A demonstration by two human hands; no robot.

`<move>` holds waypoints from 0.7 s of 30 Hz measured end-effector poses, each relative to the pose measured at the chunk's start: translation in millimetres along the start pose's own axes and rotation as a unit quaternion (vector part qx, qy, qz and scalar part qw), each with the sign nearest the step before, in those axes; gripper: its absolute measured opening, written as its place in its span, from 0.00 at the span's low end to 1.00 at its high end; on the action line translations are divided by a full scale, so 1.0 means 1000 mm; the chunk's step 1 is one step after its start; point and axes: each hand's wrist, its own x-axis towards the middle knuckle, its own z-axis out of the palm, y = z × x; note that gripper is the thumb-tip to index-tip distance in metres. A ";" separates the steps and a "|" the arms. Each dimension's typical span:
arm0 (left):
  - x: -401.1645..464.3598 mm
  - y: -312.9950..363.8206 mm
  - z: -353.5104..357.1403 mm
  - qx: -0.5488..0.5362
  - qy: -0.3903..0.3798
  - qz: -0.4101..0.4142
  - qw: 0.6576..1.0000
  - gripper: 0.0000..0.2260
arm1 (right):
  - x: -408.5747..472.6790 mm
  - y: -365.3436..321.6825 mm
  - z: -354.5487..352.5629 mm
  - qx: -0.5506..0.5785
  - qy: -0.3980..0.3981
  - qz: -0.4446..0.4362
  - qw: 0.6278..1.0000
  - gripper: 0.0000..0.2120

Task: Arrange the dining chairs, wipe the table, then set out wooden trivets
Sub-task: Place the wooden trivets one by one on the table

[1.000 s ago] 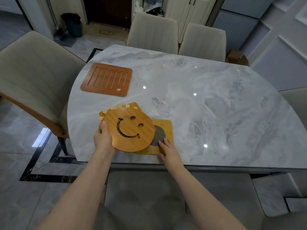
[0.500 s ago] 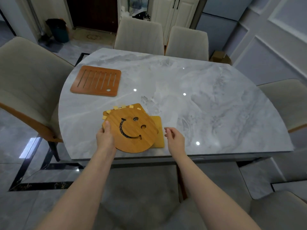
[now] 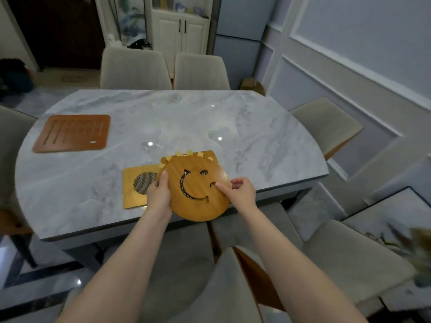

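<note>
A round wooden trivet with a cut-out smiling face is lifted over the near edge of the marble table, stacked on another trivet whose far edge with pale tabs shows behind it. My left hand grips the stack's left edge. My right hand pinches its right edge, thumb on the face. A square light trivet with a mesh circle lies flat just left of them. A darker slatted trivet lies at the table's far left.
Two beige chairs stand at the far side, one chair at the right end, another at the left. A chair back is right under my arms. A cabinet stands behind.
The smiley stack moved right off the square mesh trivet, which now lies uncovered on the table. My right hand left the square trivet and took the stack's right edge.
</note>
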 end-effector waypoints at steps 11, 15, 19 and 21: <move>-0.099 -0.106 0.171 -0.039 -0.050 -0.049 0.997 0.19 | 0.008 0.076 -0.210 0.122 0.025 0.058 0.991 0.18; -0.125 -0.136 0.225 -0.057 -0.070 -0.085 0.992 0.18 | 0.019 0.095 -0.275 0.146 0.020 0.086 0.985 0.12; -0.129 -0.146 0.257 -0.055 -0.088 -0.090 0.991 0.17 | 0.034 0.102 -0.307 0.156 0.018 0.093 0.983 0.11; -0.125 -0.149 0.268 -0.049 -0.094 -0.086 0.991 0.18 | 0.045 0.107 -0.313 0.150 0.018 0.092 0.984 0.11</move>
